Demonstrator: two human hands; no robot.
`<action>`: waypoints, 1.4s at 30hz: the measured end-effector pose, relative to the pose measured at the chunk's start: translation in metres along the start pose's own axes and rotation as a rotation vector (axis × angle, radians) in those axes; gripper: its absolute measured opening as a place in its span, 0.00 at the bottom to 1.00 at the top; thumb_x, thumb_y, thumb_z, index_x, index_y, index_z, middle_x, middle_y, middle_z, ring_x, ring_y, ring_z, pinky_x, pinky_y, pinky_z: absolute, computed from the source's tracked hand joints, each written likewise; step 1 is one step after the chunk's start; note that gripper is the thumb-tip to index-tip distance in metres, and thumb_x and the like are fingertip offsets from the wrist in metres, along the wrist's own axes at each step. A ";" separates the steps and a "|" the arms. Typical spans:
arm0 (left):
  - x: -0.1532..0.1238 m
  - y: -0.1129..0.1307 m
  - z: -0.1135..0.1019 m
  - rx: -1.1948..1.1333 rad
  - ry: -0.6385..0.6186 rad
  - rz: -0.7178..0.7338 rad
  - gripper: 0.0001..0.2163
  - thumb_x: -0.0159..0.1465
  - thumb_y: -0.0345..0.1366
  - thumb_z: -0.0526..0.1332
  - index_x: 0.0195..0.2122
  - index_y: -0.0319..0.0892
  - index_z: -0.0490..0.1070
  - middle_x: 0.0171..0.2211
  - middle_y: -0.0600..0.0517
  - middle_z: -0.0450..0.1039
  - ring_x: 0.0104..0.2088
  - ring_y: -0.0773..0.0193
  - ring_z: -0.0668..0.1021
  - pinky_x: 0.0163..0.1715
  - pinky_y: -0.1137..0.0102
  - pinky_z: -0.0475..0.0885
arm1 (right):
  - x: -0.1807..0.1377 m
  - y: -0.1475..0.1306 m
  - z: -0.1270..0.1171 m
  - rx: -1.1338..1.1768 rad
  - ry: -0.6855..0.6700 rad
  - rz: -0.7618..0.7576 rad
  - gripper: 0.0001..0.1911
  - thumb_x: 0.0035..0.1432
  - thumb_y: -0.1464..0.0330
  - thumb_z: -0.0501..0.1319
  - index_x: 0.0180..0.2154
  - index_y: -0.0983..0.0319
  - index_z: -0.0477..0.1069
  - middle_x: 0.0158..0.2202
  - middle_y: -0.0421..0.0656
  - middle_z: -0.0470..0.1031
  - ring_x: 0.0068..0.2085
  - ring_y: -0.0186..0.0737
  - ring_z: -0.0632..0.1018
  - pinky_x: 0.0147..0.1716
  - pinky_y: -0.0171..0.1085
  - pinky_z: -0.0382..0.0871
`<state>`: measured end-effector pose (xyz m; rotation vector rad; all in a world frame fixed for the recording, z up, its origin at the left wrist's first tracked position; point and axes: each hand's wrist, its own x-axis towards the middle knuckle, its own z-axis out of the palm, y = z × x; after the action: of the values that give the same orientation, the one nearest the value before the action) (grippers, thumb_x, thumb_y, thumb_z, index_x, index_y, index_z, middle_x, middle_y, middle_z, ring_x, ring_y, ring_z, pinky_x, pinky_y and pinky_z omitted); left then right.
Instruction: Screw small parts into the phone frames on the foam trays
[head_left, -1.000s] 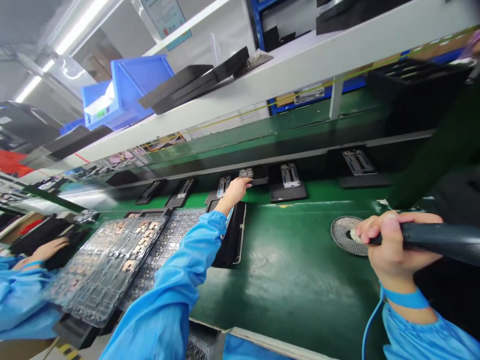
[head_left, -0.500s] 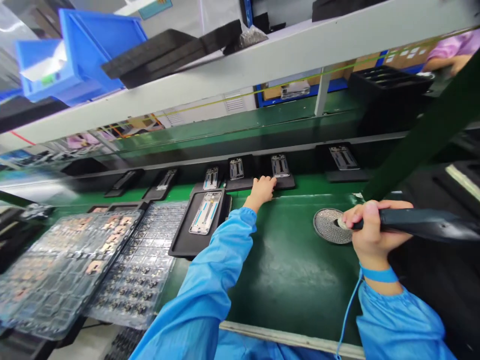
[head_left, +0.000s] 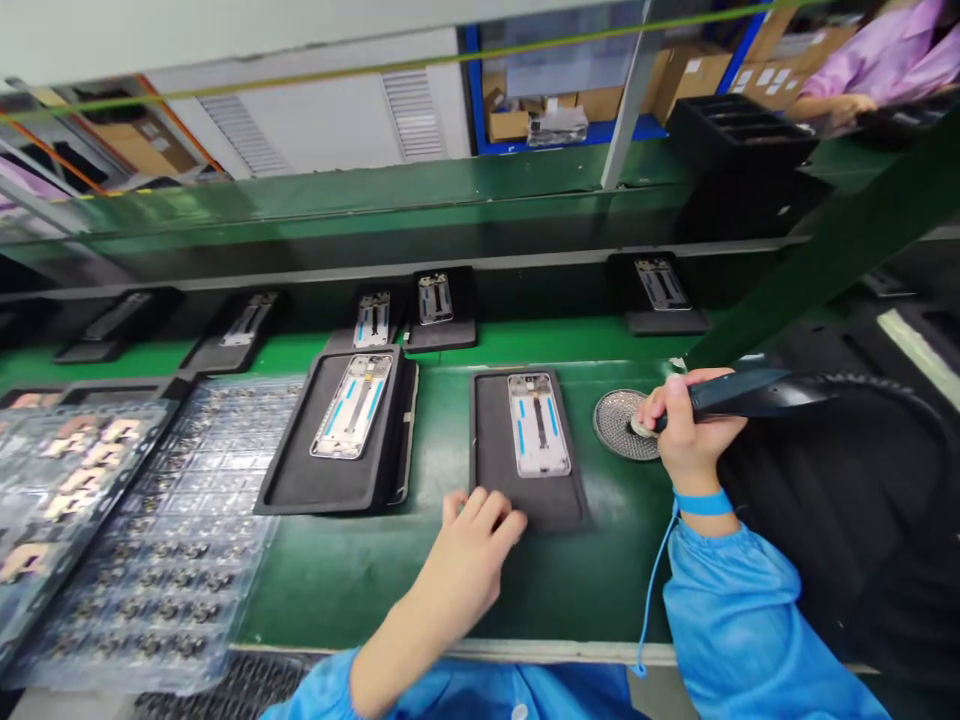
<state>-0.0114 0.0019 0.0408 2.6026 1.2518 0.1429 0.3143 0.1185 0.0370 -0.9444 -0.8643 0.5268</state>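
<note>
The left hand has come down, its fingers open near the fragile-looking phone frame, best held by its edges, while the right fingers grip a black screwdriver.

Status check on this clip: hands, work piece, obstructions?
Right hand gripping black corded tool over round mesh pad. Left hand touching black mat under phone frame. Nothing blocking either hand.

Bright, even light; soft shadows; edges bowed.

a white phone frame is lying upright on a black foam tray, and a dark electric screwdriver is pointing into a round mesh dish just beside the tray.
</note>
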 end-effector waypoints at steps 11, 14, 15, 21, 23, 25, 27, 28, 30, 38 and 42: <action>0.053 -0.056 0.008 -0.204 0.191 -0.106 0.23 0.91 0.43 0.63 0.83 0.48 0.80 0.90 0.35 0.72 0.90 0.33 0.72 0.88 0.34 0.70 | 0.007 0.011 -0.010 -0.067 -0.031 -0.029 0.34 0.69 0.42 0.87 0.46 0.51 0.69 0.24 0.26 0.72 0.20 0.36 0.73 0.22 0.36 0.75; 0.087 -0.074 0.019 -0.259 0.140 -0.153 0.31 0.90 0.48 0.65 0.90 0.46 0.73 0.93 0.34 0.68 0.93 0.30 0.67 0.93 0.29 0.64 | 0.008 0.009 -0.011 -0.077 -0.032 -0.030 0.35 0.68 0.41 0.87 0.46 0.51 0.68 0.24 0.26 0.71 0.20 0.36 0.71 0.23 0.37 0.76; 0.092 -0.078 0.021 -0.289 0.116 -0.132 0.32 0.90 0.50 0.65 0.90 0.45 0.72 0.92 0.35 0.70 0.93 0.30 0.68 0.93 0.30 0.63 | 0.007 0.009 -0.012 -0.081 -0.036 -0.032 0.35 0.68 0.40 0.87 0.46 0.51 0.68 0.24 0.26 0.71 0.20 0.36 0.71 0.23 0.37 0.76; 0.077 -0.081 0.025 -0.434 0.102 0.004 0.32 0.89 0.51 0.68 0.89 0.48 0.73 0.86 0.38 0.78 0.89 0.34 0.74 0.95 0.32 0.62 | 0.008 0.009 -0.012 -0.103 -0.123 -0.030 0.33 0.71 0.42 0.86 0.44 0.51 0.69 0.24 0.27 0.71 0.20 0.37 0.71 0.22 0.39 0.75; 0.076 -0.077 0.023 -0.464 0.103 0.004 0.30 0.88 0.49 0.69 0.88 0.48 0.75 0.84 0.38 0.80 0.88 0.35 0.75 0.95 0.33 0.61 | 0.008 0.006 -0.010 -0.104 -0.140 -0.041 0.32 0.72 0.43 0.87 0.44 0.51 0.70 0.24 0.28 0.72 0.19 0.37 0.71 0.21 0.39 0.74; 0.080 -0.070 0.022 -0.489 0.118 -0.039 0.27 0.87 0.46 0.69 0.84 0.47 0.79 0.80 0.38 0.84 0.83 0.36 0.79 0.93 0.33 0.64 | 0.007 -0.002 -0.004 -0.088 -0.137 -0.062 0.30 0.73 0.46 0.87 0.45 0.51 0.70 0.24 0.28 0.72 0.20 0.36 0.72 0.22 0.38 0.76; 0.088 -0.062 0.021 -0.510 0.137 -0.113 0.22 0.86 0.43 0.71 0.78 0.48 0.84 0.74 0.40 0.87 0.78 0.38 0.83 0.89 0.35 0.69 | 0.003 -0.015 0.009 -0.026 -0.126 -0.090 0.28 0.74 0.49 0.86 0.46 0.51 0.70 0.24 0.27 0.72 0.19 0.34 0.70 0.22 0.36 0.76; 0.091 -0.059 0.020 -0.516 0.142 -0.147 0.21 0.84 0.41 0.73 0.76 0.48 0.86 0.72 0.41 0.89 0.76 0.38 0.83 0.87 0.35 0.70 | -0.001 -0.022 0.018 0.013 -0.130 -0.095 0.27 0.75 0.50 0.85 0.47 0.51 0.70 0.24 0.26 0.72 0.18 0.34 0.69 0.22 0.35 0.75; 0.096 -0.052 0.020 -0.526 0.142 -0.189 0.20 0.82 0.38 0.76 0.73 0.50 0.88 0.70 0.43 0.90 0.74 0.39 0.84 0.86 0.36 0.70 | -0.011 -0.033 0.039 0.085 -0.170 -0.079 0.25 0.77 0.51 0.83 0.48 0.50 0.69 0.25 0.25 0.71 0.17 0.33 0.68 0.20 0.35 0.74; 0.098 -0.042 0.019 -0.530 0.139 -0.200 0.18 0.81 0.38 0.77 0.70 0.54 0.91 0.69 0.45 0.89 0.73 0.40 0.84 0.86 0.38 0.68 | -0.048 -0.017 0.092 0.169 -0.427 0.063 0.23 0.80 0.50 0.83 0.49 0.49 0.72 0.26 0.26 0.73 0.17 0.33 0.70 0.19 0.35 0.75; 0.098 -0.039 0.021 -0.549 0.150 -0.189 0.17 0.83 0.40 0.77 0.71 0.54 0.91 0.70 0.44 0.88 0.74 0.40 0.83 0.88 0.37 0.66 | -0.049 -0.012 0.090 0.149 -0.436 0.066 0.23 0.80 0.51 0.83 0.48 0.49 0.71 0.25 0.25 0.72 0.16 0.33 0.68 0.18 0.35 0.73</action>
<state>0.0245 0.0978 0.0083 2.0261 1.2780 0.5672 0.2125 0.1199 0.0554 -0.7329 -1.1684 0.8617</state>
